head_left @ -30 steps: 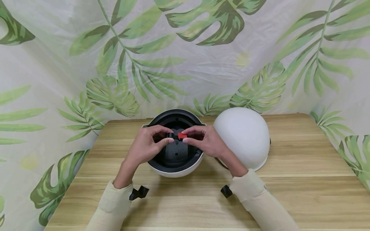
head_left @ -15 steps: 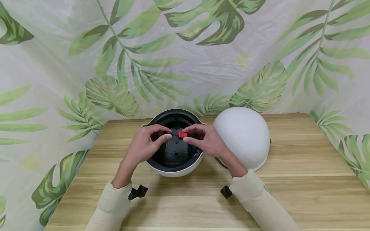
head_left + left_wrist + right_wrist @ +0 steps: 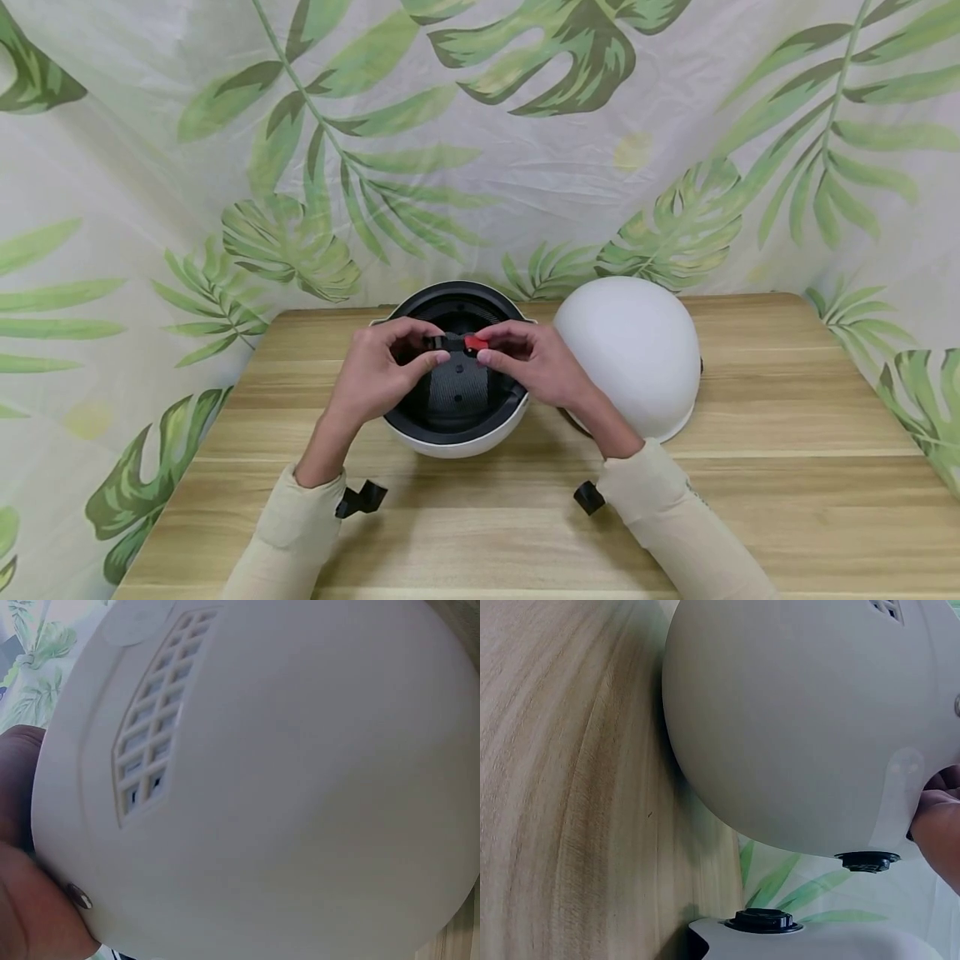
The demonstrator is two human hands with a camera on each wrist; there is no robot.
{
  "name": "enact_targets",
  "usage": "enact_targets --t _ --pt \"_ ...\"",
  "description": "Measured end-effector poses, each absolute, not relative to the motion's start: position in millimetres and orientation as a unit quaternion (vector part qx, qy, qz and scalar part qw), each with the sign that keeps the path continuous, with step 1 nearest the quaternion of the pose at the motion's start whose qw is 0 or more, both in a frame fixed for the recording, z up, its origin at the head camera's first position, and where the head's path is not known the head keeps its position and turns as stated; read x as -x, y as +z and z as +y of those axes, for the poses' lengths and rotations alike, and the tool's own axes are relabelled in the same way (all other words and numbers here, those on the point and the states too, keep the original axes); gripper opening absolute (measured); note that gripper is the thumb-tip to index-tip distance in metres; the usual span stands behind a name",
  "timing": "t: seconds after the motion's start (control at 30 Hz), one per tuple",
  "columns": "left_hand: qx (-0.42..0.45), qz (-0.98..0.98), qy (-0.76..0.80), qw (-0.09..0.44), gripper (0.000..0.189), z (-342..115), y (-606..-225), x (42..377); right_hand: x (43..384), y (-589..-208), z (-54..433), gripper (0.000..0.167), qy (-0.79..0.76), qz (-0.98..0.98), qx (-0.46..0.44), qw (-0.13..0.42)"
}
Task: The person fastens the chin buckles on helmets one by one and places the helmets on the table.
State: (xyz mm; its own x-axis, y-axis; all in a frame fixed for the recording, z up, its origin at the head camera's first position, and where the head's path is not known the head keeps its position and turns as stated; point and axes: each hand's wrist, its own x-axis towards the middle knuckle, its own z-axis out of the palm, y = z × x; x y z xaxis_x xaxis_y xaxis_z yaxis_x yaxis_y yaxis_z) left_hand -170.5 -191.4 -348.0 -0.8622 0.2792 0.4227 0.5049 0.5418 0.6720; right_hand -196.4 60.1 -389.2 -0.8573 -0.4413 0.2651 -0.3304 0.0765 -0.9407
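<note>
A white helmet [image 3: 457,451] lies upside down on the table, its black padded inside [image 3: 459,400] facing up. Over its opening, my left hand [image 3: 381,367] pinches a black chin-strap buckle piece [image 3: 435,342] between thumb and fingers. Opposite it, my right hand [image 3: 536,360] pinches the red part of the buckle [image 3: 475,343]. A short black section shows between the two hands; whether the halves are locked together I cannot tell. In the left wrist view, the vented white shell [image 3: 285,780] hides most of the left hand [image 3: 37,907]. The right hand [image 3: 941,832] shows only partly beyond the shell in its wrist view.
A second white helmet [image 3: 630,358] sits dome up to the right, close by the right forearm. Both stand on a wooden table [image 3: 480,533] near its back edge, before a leaf-print cloth [image 3: 555,192]. Black mounts [image 3: 362,498] stick out at the cuffs.
The red buckle part has tilted in the right fingers, and the black piece at the left fingers shows more clearly than half a second ago. Both hands have barely shifted; the helmets stay put.
</note>
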Motion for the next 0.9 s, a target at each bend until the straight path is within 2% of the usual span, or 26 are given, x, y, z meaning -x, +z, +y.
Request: enact_targets --t 0.5,0.7,0.9 --pt "0.243 -0.869 -0.425 0.07 0.019 -181.9 -344.3 166.1 194.5 -383.9 56.0 0.021 -0.601 0.744 0.292 0.013" --pt "0.24 -0.869 -0.425 0.079 0.02 -173.3 -348.7 170.3 195.3 -384.2 58.7 0.022 -0.593 0.75 0.294 -0.006" --pt "0.26 -0.882 -0.385 0.084 0.024 -177.9 -348.3 171.9 195.8 -385.3 61.9 0.022 -0.582 0.755 0.3 0.001"
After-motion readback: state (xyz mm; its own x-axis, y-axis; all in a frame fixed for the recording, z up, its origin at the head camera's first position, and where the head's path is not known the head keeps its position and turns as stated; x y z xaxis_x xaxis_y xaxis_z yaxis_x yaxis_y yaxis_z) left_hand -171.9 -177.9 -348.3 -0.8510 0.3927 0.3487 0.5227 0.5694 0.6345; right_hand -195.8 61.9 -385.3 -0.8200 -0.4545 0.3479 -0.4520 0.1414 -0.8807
